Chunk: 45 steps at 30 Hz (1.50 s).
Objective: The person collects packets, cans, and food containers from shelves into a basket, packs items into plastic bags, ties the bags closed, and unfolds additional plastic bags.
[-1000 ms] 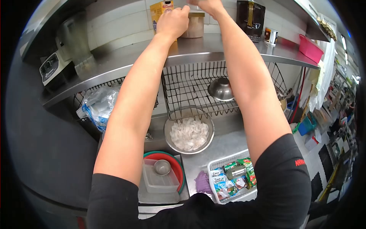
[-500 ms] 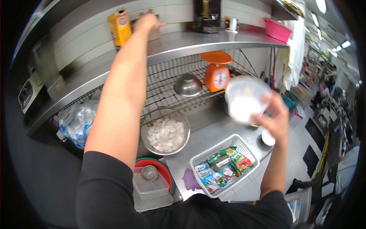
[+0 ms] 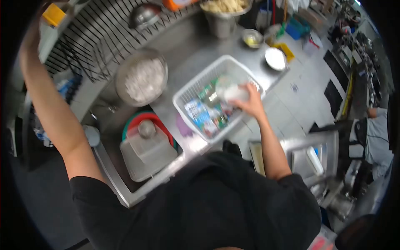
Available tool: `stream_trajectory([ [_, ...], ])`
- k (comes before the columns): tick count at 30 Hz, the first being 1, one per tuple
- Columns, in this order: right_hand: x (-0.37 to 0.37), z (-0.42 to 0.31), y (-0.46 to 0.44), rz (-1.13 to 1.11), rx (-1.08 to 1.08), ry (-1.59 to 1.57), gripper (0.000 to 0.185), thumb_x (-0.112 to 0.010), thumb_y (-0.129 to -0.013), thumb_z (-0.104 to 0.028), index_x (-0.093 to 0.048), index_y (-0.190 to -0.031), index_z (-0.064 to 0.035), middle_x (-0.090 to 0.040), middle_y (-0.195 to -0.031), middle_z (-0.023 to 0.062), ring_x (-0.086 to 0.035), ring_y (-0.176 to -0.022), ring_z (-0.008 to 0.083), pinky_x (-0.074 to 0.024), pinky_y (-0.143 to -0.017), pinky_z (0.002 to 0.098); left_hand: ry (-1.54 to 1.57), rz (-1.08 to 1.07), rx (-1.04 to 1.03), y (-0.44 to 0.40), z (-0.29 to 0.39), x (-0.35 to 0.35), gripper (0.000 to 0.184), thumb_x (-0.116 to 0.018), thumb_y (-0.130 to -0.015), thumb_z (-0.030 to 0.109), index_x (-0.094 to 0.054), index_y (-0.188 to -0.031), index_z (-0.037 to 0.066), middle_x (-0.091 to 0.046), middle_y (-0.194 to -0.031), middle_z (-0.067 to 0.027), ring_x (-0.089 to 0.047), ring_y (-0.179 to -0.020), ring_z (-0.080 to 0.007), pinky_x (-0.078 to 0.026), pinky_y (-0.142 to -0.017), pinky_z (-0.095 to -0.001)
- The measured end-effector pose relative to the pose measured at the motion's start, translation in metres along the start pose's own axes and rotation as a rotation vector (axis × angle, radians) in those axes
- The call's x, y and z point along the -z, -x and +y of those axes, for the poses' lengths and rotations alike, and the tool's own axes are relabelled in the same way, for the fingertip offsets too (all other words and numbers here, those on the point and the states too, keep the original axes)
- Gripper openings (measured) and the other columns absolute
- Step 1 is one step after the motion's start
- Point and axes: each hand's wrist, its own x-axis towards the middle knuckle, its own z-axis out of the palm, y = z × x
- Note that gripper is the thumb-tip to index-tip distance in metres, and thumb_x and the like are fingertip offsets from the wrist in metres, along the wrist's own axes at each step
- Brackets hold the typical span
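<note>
"Where are the hands?"

"The left hand (image 3: 31, 39) is up at the far left, well apart from the white basket (image 3: 190, 92), with the arm stretched long and nearly straight. It's near that yellow box (image 3: 54, 15), but it's dark and blurred, so I can't tell whether the fingers are spread or closed."

"And left of the basket?"

"The plastic tubs (image 3: 146, 160) lie over a red basin (image 3: 139, 118), with a small metal cup (image 3: 146, 128) on top. Just right of them, up and left of the basket, there's a metal bowl (image 3: 165, 83) of whitish pieces. A purple cloth (image 3: 183, 126) sits beside the basket's left side."

"The right hand (image 3: 251, 102)?"

"Over the basket's right part, arm bent and reaching forward. Thumb and fingers are clasped round a clear container (image 3: 231, 93), between them, above the packets (image 3: 199, 112) and the can (image 3: 211, 97). So the container is right at that hand, and well apart from the left one."

"Does it touch the packets?"

"Too blurred to tell. Beyond the basket, up and right, are a small bowl (image 3: 252, 38) with something yellow and a bowl of white stuff (image 3: 275, 58). Far right of it, another person (image 3: 377, 137) in a grey top."
</note>
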Motion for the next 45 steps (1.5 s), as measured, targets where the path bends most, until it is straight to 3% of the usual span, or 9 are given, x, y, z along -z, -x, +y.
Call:
stream_trajectory([
  [9,0.022,-0.002,-0.034,0.468,0.151,-0.115,0.02,-0.078,-0.088,-0.018,-0.073,-0.098,-0.0015,-0.07,-0.108,0.0167,-0.068,-0.093,0.0264,-0.0527,-0.084,0.0374,0.164,-0.479,0.402,0.378,0.026,-0.136,0.053,-0.09,-0.072,0.021,-0.07,-0.117,0.002,-0.063,-0.137,-0.0138,-0.06,-0.127,-0.0313,-0.045,-0.109,-0.0443],
  [18,-0.044,0.047,-0.064,0.298,0.241,0.195,0.065,-0.07,-0.09,-0.018,-0.04,-0.145,0.0006,-0.065,-0.1,0.0292,-0.065,-0.09,0.0486,-0.0523,-0.083,0.0532,-0.32,-0.786,0.531,0.47,0.021,-0.17,0.058,-0.075,-0.086,0.033,-0.057,-0.137,0.012,-0.048,-0.152,-0.0075,-0.028,-0.146,-0.0462,-0.018,-0.113,-0.0666],
  [24,-0.05,0.03,-0.087,0.183,-0.133,0.184,0.035,-0.06,-0.096,-0.023,-0.061,-0.091,0.0124,-0.064,-0.085,0.039,-0.066,-0.088,0.0534,-0.0511,-0.077,0.0566,-0.24,-0.741,0.353,0.477,-0.001,-0.17,0.049,-0.072,-0.088,0.025,-0.057,-0.131,0.006,-0.055,-0.143,-0.0077,-0.034,-0.145,-0.0356,-0.032,-0.109,-0.0585],
  [29,-0.023,-0.004,-0.083,0.025,-0.448,-0.168,0.054,-0.044,-0.097,-0.027,-0.062,-0.058,0.005,-0.058,-0.046,0.0162,-0.055,-0.034,0.0248,-0.0429,-0.032,0.0398,-0.364,-0.68,0.432,0.483,0.018,-0.171,0.046,-0.07,-0.089,0.029,-0.059,-0.13,0.01,-0.051,-0.147,-0.0061,-0.031,-0.147,-0.0338,-0.029,-0.108,-0.0616],
  [33,-0.082,0.139,-0.103,-0.077,-0.265,-0.129,0.054,-0.049,-0.1,-0.032,-0.06,-0.058,-0.0001,-0.06,-0.051,0.0158,-0.06,-0.041,0.0268,-0.0465,-0.038,0.0422,-0.277,-0.648,0.537,0.5,0.006,-0.181,0.048,-0.07,-0.088,0.034,-0.059,-0.13,0.015,-0.046,-0.152,-0.0058,-0.028,-0.148,-0.0353,-0.027,-0.107,-0.0627],
  [34,-0.055,0.087,-0.106,-0.091,-0.559,-0.247,0.053,-0.052,-0.099,-0.034,-0.06,-0.06,0.0008,-0.062,-0.054,0.0172,-0.061,-0.042,0.0264,-0.0466,-0.039,0.0433,-0.321,-0.61,0.518,0.509,0.002,-0.185,0.051,-0.071,-0.086,0.037,-0.059,-0.131,0.016,-0.047,-0.15,-0.0096,-0.028,-0.148,-0.0352,-0.025,-0.109,-0.0633],
  [39,-0.014,0.075,-0.123,0.228,-0.007,0.192,0.028,-0.063,-0.096,-0.025,-0.062,-0.098,0.0027,-0.071,-0.081,0.021,-0.069,-0.073,0.0391,-0.0517,-0.068,0.0498,-0.386,-0.588,0.565,0.493,0.011,-0.177,0.066,-0.079,-0.081,0.036,-0.052,-0.138,0.017,-0.039,-0.152,-0.0197,-0.026,-0.148,-0.0406,-0.025,-0.113,-0.061],
  [42,-0.001,0.075,-0.117,0.211,0.22,0.661,0.039,-0.066,-0.091,-0.02,-0.056,-0.12,0.0051,-0.067,-0.108,0.0277,-0.065,-0.094,0.0419,-0.05,-0.083,0.0512,-0.339,-0.512,0.699,0.487,0.018,-0.164,0.076,-0.081,-0.08,0.038,-0.045,-0.143,0.015,-0.036,-0.152,-0.0204,-0.029,-0.145,-0.0427,-0.029,-0.113,-0.0573],
  [45,-0.033,0.16,-0.131,-0.05,0.095,0.36,0.045,-0.066,-0.09,-0.019,-0.055,-0.125,0.0056,-0.067,-0.109,0.0273,-0.064,-0.102,0.043,-0.0511,-0.087,0.0491,-0.054,-0.139,1.121,0.521,0.007,-0.165,0.096,-0.084,-0.074,0.054,-0.042,-0.143,0.002,-0.043,-0.141,-0.0269,-0.043,-0.132,-0.0418,-0.038,-0.11,-0.0488],
])
